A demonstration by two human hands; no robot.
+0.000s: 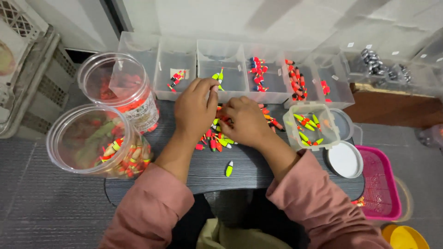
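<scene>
I see both hands over the pile of small fishing floats (217,138) on the dark table (258,170). My left hand (196,108) pinches one float; my right hand (247,122) lies curled on the pile. The floats look light, smooth and slippery, best pinched mid-body. Left of the pile, a clear jar (122,87) carries a pale label.

Lots going on around the edges here: two big clear round jars (94,140) on the left, both with red and yellow bits inside. Behind them sits a beige plastic crate (25,69). Over on the right there's a pink mesh basket (378,184), a white round lid (345,159) just beside it, and a yellow bowl (405,237) in the bottom corner.
</scene>
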